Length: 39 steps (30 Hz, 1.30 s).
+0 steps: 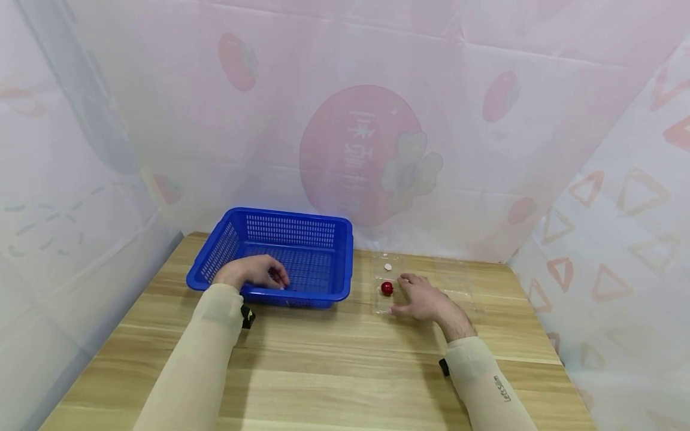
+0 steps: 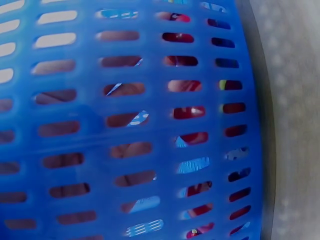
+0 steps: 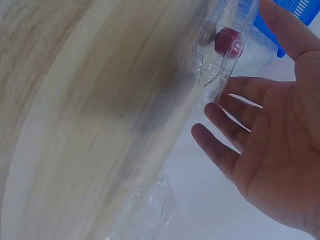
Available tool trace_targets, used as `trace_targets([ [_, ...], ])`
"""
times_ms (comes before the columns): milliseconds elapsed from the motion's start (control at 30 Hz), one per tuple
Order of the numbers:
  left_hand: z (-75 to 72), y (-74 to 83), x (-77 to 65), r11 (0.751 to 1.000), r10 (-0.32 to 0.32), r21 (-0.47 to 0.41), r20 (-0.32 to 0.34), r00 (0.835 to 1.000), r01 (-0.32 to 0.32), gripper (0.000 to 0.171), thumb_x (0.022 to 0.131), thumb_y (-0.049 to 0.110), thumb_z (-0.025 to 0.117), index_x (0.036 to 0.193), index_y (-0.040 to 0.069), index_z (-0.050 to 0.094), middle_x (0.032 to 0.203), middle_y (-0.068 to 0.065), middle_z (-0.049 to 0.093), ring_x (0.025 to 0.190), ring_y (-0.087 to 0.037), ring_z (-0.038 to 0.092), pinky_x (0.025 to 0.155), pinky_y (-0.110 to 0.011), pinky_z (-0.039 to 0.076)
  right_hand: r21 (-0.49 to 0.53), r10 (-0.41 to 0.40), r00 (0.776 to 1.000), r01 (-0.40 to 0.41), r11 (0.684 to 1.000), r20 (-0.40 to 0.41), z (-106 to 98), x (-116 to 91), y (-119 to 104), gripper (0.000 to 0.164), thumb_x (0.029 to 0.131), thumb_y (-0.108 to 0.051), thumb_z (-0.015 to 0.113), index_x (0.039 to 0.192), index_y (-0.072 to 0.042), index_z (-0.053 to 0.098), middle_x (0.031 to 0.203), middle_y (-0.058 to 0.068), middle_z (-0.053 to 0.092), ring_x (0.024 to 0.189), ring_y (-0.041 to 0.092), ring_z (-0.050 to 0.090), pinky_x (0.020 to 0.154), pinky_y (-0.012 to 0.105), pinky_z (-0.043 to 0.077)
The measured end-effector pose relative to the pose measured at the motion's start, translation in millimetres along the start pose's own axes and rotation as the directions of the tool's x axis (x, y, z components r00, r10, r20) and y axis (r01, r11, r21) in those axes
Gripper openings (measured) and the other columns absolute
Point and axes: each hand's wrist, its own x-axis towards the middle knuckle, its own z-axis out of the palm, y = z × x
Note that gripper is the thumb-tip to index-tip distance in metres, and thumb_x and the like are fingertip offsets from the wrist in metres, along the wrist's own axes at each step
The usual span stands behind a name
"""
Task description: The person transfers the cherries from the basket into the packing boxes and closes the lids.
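Observation:
My left hand reaches over the near rim into a blue plastic basket, its fingers bent downward. Whether it holds anything is hidden. Through slots in the basket wall, the left wrist view shows parts of the hand and several shiny red things. My right hand stands at the right side of a clear plastic box, thumb and fingers spread about its edge. Inside that box sits one round, shiny dark-red fruit, also seen in the right wrist view.
A small white disc lies at the back of the clear box. Right of it, another clear plastic part, perhaps the lid, lies on the wooden table. Printed cloth hangs behind and along both sides.

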Motion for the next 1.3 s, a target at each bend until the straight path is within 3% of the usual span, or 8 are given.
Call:
trace_targets([
  [267, 0.9, 0.7, -1.5, 1.0, -0.001, 0.016, -0.031, 1.0, 0.002, 0.014, 0.111, 0.01, 0.081, 0.121, 0.006, 0.089, 0.124, -0.012, 0.087, 0.114, -0.022, 0.081, 0.11, -0.048, 0.07, -0.002, -0.016, 0.998, 0.016, 1.0, -0.054, 4.4, -1.2, 4.1, 0.099, 0.104, -0.053, 0.088, 0.175, 0.005, 0.047, 0.17, 0.027, 0.053, 0.16, 0.047, 0.051, 0.135, 0.069, 0.048],
  [533, 2.2, -1.1, 1.8, 1.0, -0.01, 0.021, -0.156, 0.988, 0.014, 0.013, 0.111, 0.015, 0.083, 0.118, 0.007, 0.09, 0.12, -0.011, 0.088, 0.107, -0.021, 0.081, 0.102, -0.048, 0.07, -0.018, -0.039, 0.995, 0.038, 0.999, -0.094, 8.2, -0.9, 9.3, 0.098, 0.103, -0.055, 0.089, 0.174, 0.001, 0.052, 0.163, 0.026, 0.058, 0.151, 0.043, 0.058, 0.127, 0.065, 0.057],
  [667, 3.0, -1.5, 3.5, 0.999, -0.02, 0.025, -0.178, 0.984, 0.025, 0.014, 0.112, 0.016, 0.081, 0.119, 0.008, 0.089, 0.119, -0.011, 0.088, 0.104, -0.019, 0.08, 0.099, -0.046, 0.07, -0.036, -0.061, 0.995, 0.058, 0.998, -0.083, 5.2, -0.7, 8.8, 0.098, 0.103, -0.054, 0.089, 0.173, 0.002, 0.052, 0.16, 0.024, 0.061, 0.147, 0.042, 0.06, 0.126, 0.064, 0.057],
  [900, 2.1, -3.1, 2.8, 1.0, -0.018, 0.016, -0.137, 0.99, 0.02, 0.015, 0.111, 0.022, 0.084, 0.118, 0.011, 0.09, 0.121, -0.008, 0.088, 0.109, -0.021, 0.08, 0.108, -0.052, 0.068, 0.019, -0.064, 0.997, 0.065, 0.998, -0.044, 0.1, -1.3, 11.2, 0.092, 0.104, -0.045, 0.09, 0.172, 0.004, 0.053, 0.164, 0.025, 0.058, 0.154, 0.043, 0.056, 0.131, 0.064, 0.053],
  [1067, 2.2, -3.6, 3.7, 1.0, 0.003, 0.009, -0.074, 0.997, -0.003, 0.021, 0.107, 0.014, 0.086, 0.127, 0.007, 0.087, 0.126, -0.011, 0.087, 0.118, -0.025, 0.082, 0.114, -0.053, 0.068, 0.022, -0.077, 0.996, 0.078, 0.997, -0.048, -1.1, -0.7, 13.3, 0.092, 0.102, -0.043, 0.091, 0.171, 0.004, 0.054, 0.163, 0.025, 0.06, 0.152, 0.044, 0.059, 0.13, 0.065, 0.055],
  [1300, 3.2, 0.6, 6.0, 0.999, 0.027, 0.034, -0.036, 0.999, -0.026, 0.029, 0.107, 0.007, 0.084, 0.136, 0.006, 0.084, 0.132, -0.013, 0.086, 0.123, -0.027, 0.082, 0.114, -0.051, 0.069, 0.011, -0.079, 0.995, 0.08, 0.997, -0.061, -1.2, -0.7, 14.2, 0.093, 0.1, -0.043, 0.093, 0.171, 0.003, 0.055, 0.161, 0.025, 0.062, 0.148, 0.044, 0.062, 0.127, 0.066, 0.057],
])
